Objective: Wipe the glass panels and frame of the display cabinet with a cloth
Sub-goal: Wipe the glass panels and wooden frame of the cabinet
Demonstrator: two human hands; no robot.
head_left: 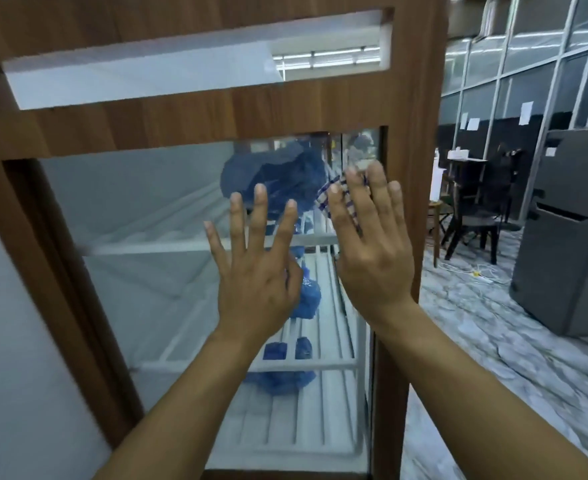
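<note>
The display cabinet fills the view, with a brown wooden frame (420,98) around a large glass panel (140,209). My right hand (372,251) lies flat with straight fingers near the panel's upper right corner, pressing a blue-and-white checked cloth (334,195) against the glass. Only a strip of the cloth shows past the fingers. My left hand (258,271) is spread flat on the glass just left of it, holding nothing.
White slatted shelves (320,341) with blue packets (308,296) stand behind the glass. To the right lie a marble-patterned floor (493,358), a grey appliance (569,244), dark chairs (472,220) and a white power strip (482,275) with cables.
</note>
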